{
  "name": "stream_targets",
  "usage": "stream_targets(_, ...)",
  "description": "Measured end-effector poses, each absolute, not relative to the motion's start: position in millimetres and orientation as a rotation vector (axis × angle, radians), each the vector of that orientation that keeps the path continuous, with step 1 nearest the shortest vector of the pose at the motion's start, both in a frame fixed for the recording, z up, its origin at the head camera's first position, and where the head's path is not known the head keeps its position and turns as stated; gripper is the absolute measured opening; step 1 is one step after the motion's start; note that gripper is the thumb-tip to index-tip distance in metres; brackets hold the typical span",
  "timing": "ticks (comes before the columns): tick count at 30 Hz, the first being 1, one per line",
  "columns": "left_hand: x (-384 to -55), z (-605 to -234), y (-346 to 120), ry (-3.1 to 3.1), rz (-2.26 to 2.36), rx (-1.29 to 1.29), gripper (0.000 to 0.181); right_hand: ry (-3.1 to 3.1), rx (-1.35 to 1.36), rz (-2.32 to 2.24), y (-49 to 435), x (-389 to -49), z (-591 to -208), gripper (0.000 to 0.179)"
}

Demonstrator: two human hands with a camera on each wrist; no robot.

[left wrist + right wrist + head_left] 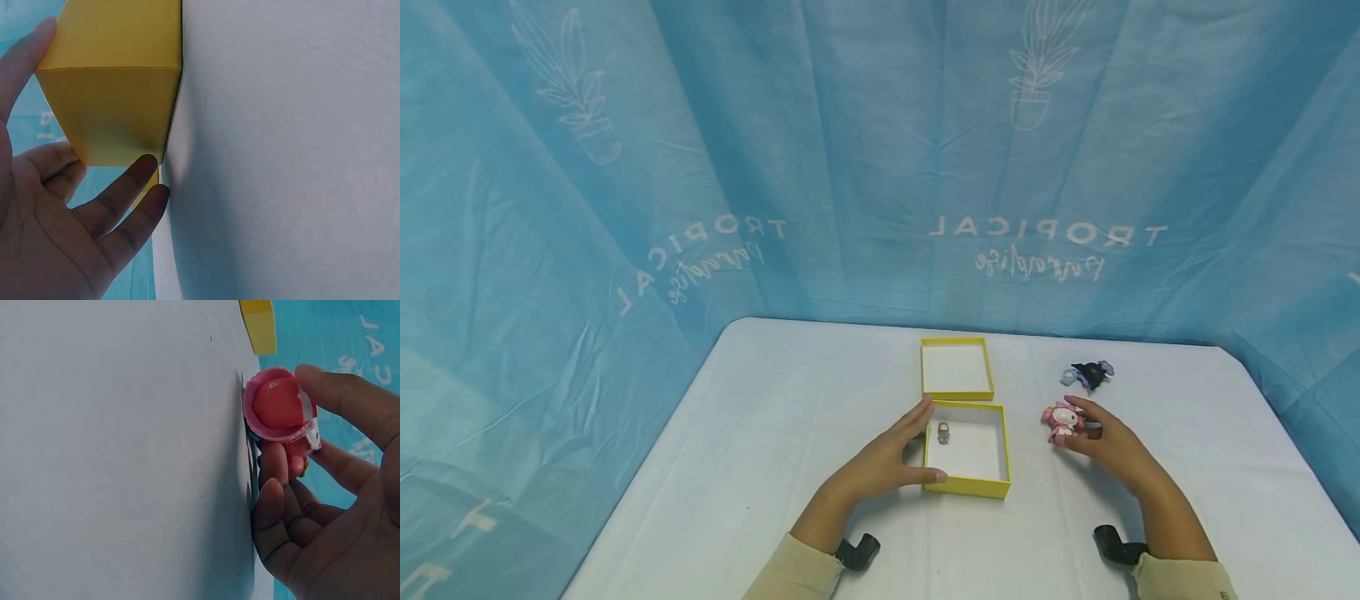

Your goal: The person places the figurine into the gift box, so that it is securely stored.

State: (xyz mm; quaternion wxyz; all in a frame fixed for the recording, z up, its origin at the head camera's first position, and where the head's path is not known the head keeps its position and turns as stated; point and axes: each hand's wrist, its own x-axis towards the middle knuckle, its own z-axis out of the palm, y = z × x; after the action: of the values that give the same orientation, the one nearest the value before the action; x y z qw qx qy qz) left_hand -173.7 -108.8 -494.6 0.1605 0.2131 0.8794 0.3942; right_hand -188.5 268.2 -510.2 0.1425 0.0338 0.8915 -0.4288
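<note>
My left hand (883, 460) spans the left side of an open yellow box (967, 486) with a white inside. Its thumb lies at the front rim and its fingertips near the back left corner; in the left wrist view its fingers are spread along the yellow wall (115, 112). Inside the box, near the left wall, stands a tiny brown-and-grey figurine (943, 432). To the right of the box my right hand (1112, 446) pinches a pink-and-white toy figurine (1063, 421) between thumb and fingers. The right wrist view shows its round pink base (275, 405), close to the table.
Behind the box lies its yellow-rimmed lid (957, 367), white side up. A dark figurine with purple and blue parts (1090, 375) lies beyond my right hand. Blue printed curtains (880, 150) hang around the white table (805, 383).
</note>
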Motion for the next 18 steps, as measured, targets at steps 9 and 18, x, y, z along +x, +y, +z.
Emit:
stream_targets(9, -174.0, -495.4, -108.8, 2.513, 1.119, 0.612, 0.107, 2.579, 0.155, -1.21, 265.8, -189.7, -508.4, 0.082)
stream_targets(18, -173.8, -495.4, -109.7, 2.518, 1.108, 0.615, 0.108, 2.601, 0.15, -1.227, 263.4, -192.5, -511.5, 0.083)
